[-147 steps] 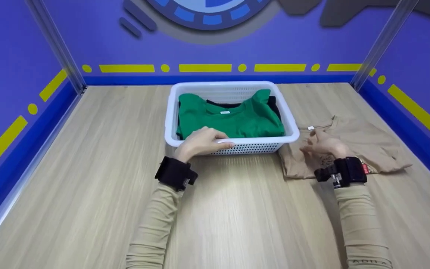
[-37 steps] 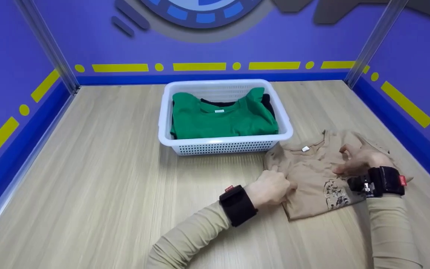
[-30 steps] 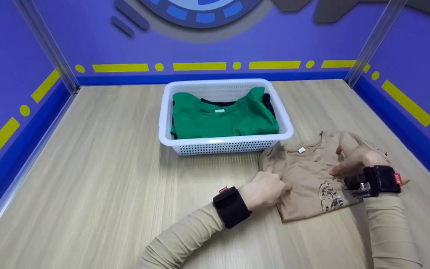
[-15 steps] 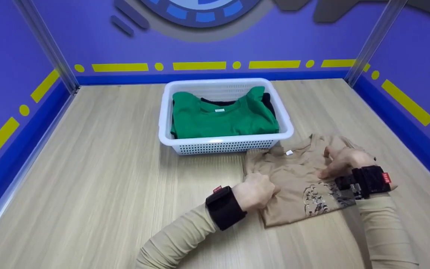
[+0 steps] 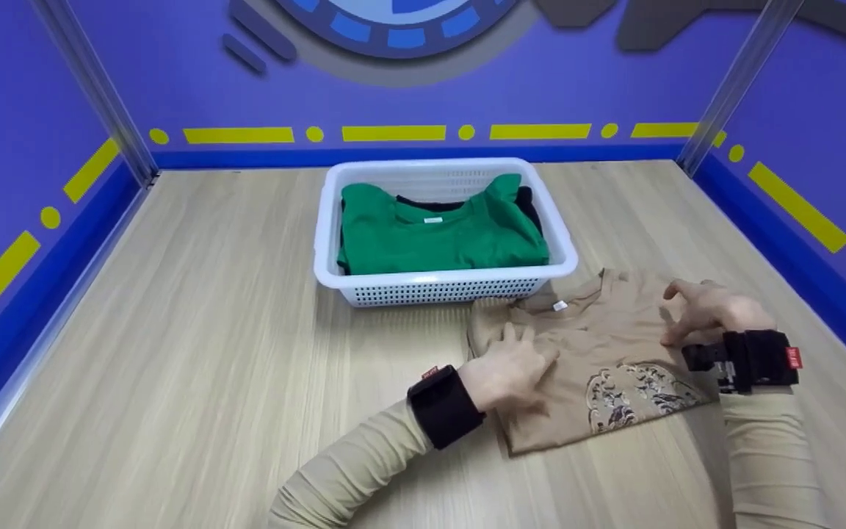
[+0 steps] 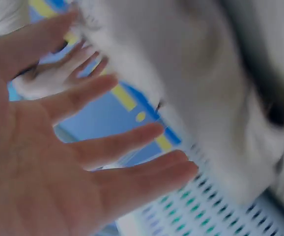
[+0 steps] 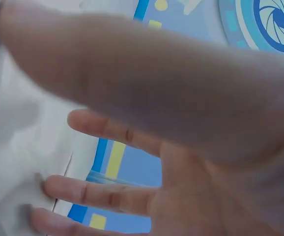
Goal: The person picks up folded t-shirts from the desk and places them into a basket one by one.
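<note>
A tan T-shirt (image 5: pixel 577 345) with a dark printed design and a white neck label lies in front of the basket, its neckline pointing away from me. My left hand (image 5: pixel 510 367) is over the shirt's left side with its fingers spread; the left wrist view shows that hand (image 6: pixel 48 162) with straight fingers and nothing in its grasp. On the shirt's right side is my right hand (image 5: pixel 720 307), fingers loosely bent. Its fingertips (image 7: pixel 53 187) meet or nearly meet the cloth in the right wrist view, and nothing is held.
Behind the shirt stands a white perforated basket (image 5: pixel 445 289) holding a green T-shirt (image 5: pixel 445 246) and, under it, black cloth (image 5: pixel 528 204). The shirt's upper left corner lies close against the basket's front. Blue panels (image 5: pixel 577 81) wall the wooden table (image 5: pixel 210 330) at the back and sides.
The tan T-shirt has slid left and toward me. My left hand has let go of it and spread its fingers. My right hand moved left with the shirt, then shifted back right.
</note>
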A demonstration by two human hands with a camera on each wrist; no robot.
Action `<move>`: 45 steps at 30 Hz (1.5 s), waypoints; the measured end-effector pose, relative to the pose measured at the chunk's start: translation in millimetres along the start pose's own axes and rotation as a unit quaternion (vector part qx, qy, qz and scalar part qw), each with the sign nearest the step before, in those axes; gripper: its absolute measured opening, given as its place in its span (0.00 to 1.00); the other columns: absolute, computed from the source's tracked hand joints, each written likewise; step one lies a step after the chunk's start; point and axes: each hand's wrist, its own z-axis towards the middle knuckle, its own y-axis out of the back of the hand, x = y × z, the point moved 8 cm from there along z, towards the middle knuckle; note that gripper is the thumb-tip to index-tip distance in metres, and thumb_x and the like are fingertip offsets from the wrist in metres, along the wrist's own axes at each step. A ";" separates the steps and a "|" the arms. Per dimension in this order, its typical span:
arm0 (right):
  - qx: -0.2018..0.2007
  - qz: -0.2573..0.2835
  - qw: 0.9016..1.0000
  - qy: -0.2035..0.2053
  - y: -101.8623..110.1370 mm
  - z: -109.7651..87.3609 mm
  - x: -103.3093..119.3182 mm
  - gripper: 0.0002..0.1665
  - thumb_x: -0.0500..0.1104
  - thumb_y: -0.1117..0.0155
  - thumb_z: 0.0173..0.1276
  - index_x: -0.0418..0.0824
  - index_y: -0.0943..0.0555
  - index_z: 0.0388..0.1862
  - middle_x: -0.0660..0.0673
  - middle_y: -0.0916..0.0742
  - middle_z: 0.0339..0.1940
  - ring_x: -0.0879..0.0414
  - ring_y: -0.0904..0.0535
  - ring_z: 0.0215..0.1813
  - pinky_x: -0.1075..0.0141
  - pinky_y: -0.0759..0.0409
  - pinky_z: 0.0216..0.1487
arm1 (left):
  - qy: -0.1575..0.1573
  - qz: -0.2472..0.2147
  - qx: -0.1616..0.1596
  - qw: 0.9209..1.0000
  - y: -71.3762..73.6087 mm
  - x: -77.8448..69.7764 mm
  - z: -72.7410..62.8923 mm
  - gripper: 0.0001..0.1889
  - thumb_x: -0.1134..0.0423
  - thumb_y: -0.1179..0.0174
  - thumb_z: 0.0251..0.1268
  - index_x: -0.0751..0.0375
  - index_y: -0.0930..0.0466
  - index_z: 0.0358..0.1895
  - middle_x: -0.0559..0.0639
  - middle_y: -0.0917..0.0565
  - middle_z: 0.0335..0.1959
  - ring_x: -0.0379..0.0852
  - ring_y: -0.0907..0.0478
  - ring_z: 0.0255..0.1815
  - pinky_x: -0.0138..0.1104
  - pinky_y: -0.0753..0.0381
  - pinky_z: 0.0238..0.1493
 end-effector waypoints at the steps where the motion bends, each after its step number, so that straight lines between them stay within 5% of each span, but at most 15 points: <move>1: 0.000 -0.008 1.000 -0.002 -0.8 0.6 -0.9 0.49 0.54 0.23 0.47 0.36 0.37 0.61 0.31 0.28 0.44 0.47 0.29 0.37 0.63 0.28 0.32 | 0.011 0.002 0.010 1.000 -4.7 0.0 1.2 0.36 0.36 0.37 0.52 0.36 0.35 0.66 0.54 0.30 0.64 0.54 0.32 0.63 0.45 0.28 0.62; 5: 0.012 -0.045 0.999 0.002 -6.1 6.8 0.0 0.48 0.55 0.22 0.43 0.37 0.34 0.59 0.25 0.28 0.49 0.39 0.29 0.44 0.55 0.26 0.38 | 0.041 0.027 0.036 0.998 -15.6 1.0 2.4 0.39 0.30 0.38 0.46 0.33 0.35 0.64 0.56 0.32 0.65 0.56 0.32 0.64 0.48 0.29 0.62; 9: 0.022 -0.078 0.997 0.020 -10.1 10.9 6.2 0.46 0.54 0.23 0.43 0.37 0.32 0.57 0.25 0.26 0.49 0.37 0.27 0.46 0.50 0.24 0.40 | 0.040 0.025 0.040 0.998 -14.8 3.6 0.4 0.37 0.30 0.37 0.45 0.33 0.32 0.62 0.55 0.30 0.62 0.55 0.29 0.61 0.47 0.26 0.59; 20: 0.004 -0.113 0.992 0.064 -17.3 13.7 38.7 0.41 0.52 0.23 0.42 0.33 0.31 0.50 0.34 0.22 0.38 0.43 0.25 0.39 0.58 0.25 0.35 | 0.019 0.014 0.060 0.998 -15.1 23.0 -9.7 0.37 0.34 0.32 0.42 0.40 0.29 0.59 0.53 0.27 0.57 0.52 0.27 0.56 0.45 0.21 0.49; 26: 0.008 -0.103 0.993 0.055 -24.2 13.3 52.2 0.42 0.52 0.23 0.42 0.33 0.31 0.51 0.33 0.21 0.39 0.42 0.23 0.40 0.57 0.22 0.34 | -0.006 0.002 0.044 0.999 -15.3 33.3 -14.8 0.35 0.38 0.28 0.39 0.45 0.27 0.54 0.48 0.24 0.53 0.47 0.29 0.53 0.41 0.24 0.47; 33: 0.032 -0.079 0.996 0.033 -34.8 13.2 63.1 0.44 0.52 0.24 0.46 0.32 0.34 0.54 0.34 0.22 0.40 0.46 0.23 0.37 0.61 0.22 0.32 | -0.025 -0.026 0.051 0.998 -19.1 44.5 -21.3 0.39 0.42 0.27 0.40 0.45 0.30 0.60 0.41 0.30 0.68 0.48 0.31 0.60 0.44 0.27 0.58; 39: 0.048 -0.040 0.998 0.013 -44.9 13.6 70.8 0.45 0.50 0.24 0.47 0.32 0.36 0.58 0.36 0.23 0.40 0.49 0.24 0.37 0.64 0.22 0.34 | -0.021 -0.029 0.048 0.998 -21.2 55.9 -31.5 0.41 0.41 0.27 0.39 0.43 0.31 0.62 0.46 0.31 0.68 0.51 0.30 0.60 0.47 0.26 0.58; 45: 0.037 -0.047 0.998 0.022 -50.3 11.9 82.3 0.54 0.49 0.24 0.47 0.27 0.40 0.66 0.25 0.26 0.57 0.37 0.24 0.52 0.51 0.21 0.49 | -0.012 -0.033 0.057 0.998 -24.9 66.5 -39.6 0.41 0.41 0.28 0.40 0.41 0.32 0.63 0.52 0.33 0.68 0.55 0.31 0.62 0.49 0.28 0.61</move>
